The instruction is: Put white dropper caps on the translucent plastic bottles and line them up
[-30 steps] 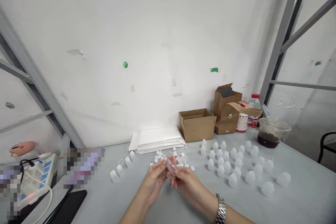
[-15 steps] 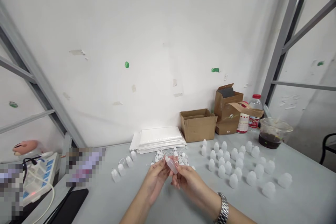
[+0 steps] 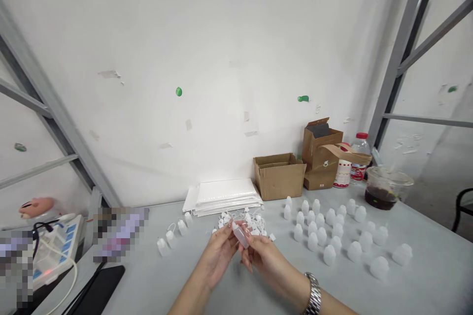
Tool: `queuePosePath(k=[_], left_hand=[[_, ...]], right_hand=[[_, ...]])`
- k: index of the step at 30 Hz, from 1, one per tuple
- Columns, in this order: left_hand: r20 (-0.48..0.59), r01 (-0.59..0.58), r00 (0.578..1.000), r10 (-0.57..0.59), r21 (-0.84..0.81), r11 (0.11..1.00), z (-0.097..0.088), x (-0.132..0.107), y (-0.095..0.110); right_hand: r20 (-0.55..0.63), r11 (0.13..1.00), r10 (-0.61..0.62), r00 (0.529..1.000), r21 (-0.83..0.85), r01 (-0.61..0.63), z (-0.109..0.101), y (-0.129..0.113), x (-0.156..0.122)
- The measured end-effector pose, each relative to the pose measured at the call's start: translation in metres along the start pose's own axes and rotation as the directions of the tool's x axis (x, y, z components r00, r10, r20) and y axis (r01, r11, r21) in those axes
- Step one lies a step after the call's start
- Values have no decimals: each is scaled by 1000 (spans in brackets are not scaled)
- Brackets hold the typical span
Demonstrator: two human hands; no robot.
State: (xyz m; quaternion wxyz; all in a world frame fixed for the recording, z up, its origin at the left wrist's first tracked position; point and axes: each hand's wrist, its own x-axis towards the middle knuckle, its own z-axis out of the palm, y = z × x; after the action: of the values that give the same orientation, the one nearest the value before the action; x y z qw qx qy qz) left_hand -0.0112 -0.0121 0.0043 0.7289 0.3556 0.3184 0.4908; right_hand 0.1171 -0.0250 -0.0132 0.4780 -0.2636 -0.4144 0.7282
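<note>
Workbench scene viewed from the head: a white wall [image 3: 185,59] and grey steel frame [image 3: 401,54] stand behind a grey table [image 3: 148,275]. Along the back sit a cardboard box [image 3: 279,177], a kraft paper bag [image 3: 320,162], a plastic cup of dark liquid [image 3: 384,197] and a stack of white padded envelopes [image 3: 225,192]. To the right stand rows of translucent bottle bodies [image 3: 328,255]; a tangle of white caps with loop straps [image 3: 244,219] lies at centre. The small translucent plastic bottle [image 3: 241,235] is held tilted above the table's near edge, its tapered tip up and left, clamped between the fingers of the left hand [image 3: 219,253] and right hand [image 3: 268,258]. Step in hand, as judged: close two-handed handling of this bottle. Any next move calls for freeing one grip.
</note>
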Motion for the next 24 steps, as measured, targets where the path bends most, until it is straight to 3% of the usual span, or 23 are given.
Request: queuePosePath(k=[4,12,19,24], left_hand=[[28,-23,999,23,25,999,-2,1,0],[9,19,1000,-18,-107,994,5,1,-9],[-74,-49,996,46,-41,998,8,-2,-7],[-149,-70,986,69,-3,998,4,0,-8]], right_hand=[[-41,1000,8,999,-27,-9,0,1,0],[-86,997,-66,994,-39,63,-3,7,3],[-196,926,-205,959,-355,125,-2,9,3],[-179,883,-281,943,-434,180,-1,6,-1]])
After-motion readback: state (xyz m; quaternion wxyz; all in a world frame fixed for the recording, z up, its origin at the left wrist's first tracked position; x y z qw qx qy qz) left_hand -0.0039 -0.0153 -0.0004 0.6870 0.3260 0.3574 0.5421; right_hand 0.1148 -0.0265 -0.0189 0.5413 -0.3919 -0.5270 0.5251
